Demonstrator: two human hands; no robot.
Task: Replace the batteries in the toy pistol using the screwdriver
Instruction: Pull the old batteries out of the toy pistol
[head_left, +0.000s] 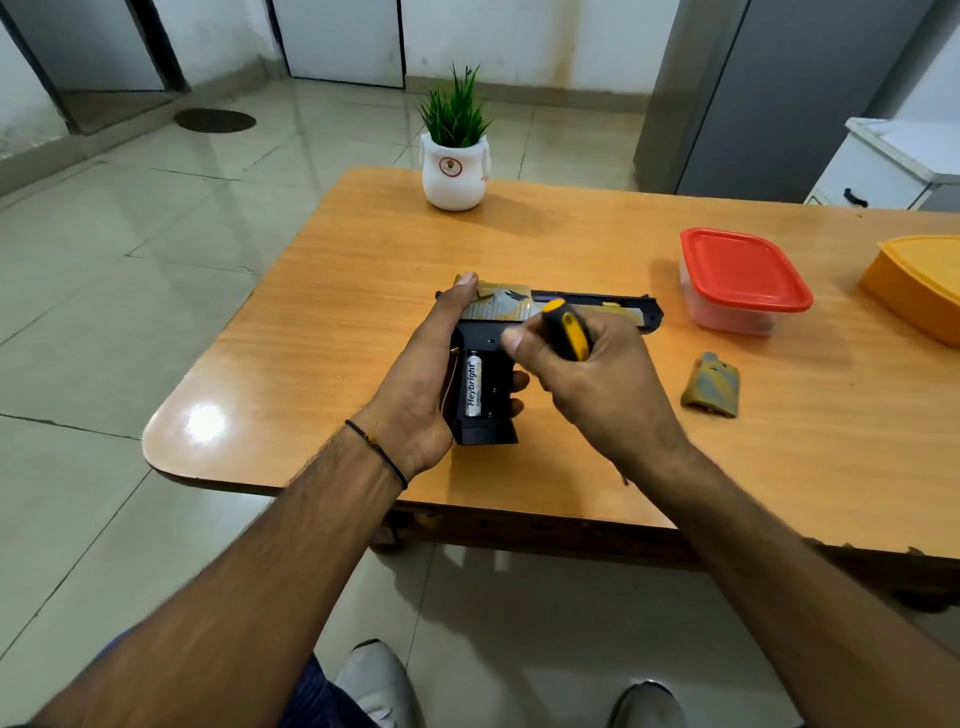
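The black toy pistol with gold and white markings lies on its side above the wooden table, barrel pointing right. My left hand grips it around the handle. The handle's battery bay is uncovered and one white battery sits in it, with an empty slot beside it. My right hand is closed around the yellow and black screwdriver, whose tip is hidden behind the fingers, just right of the handle. The removed gold and grey cover rests on the table to the right.
A clear box with a red lid stands right of the pistol's muzzle. An orange container sits at the table's right edge. A white pot with a green plant stands at the far side. Tiled floor surrounds the table.
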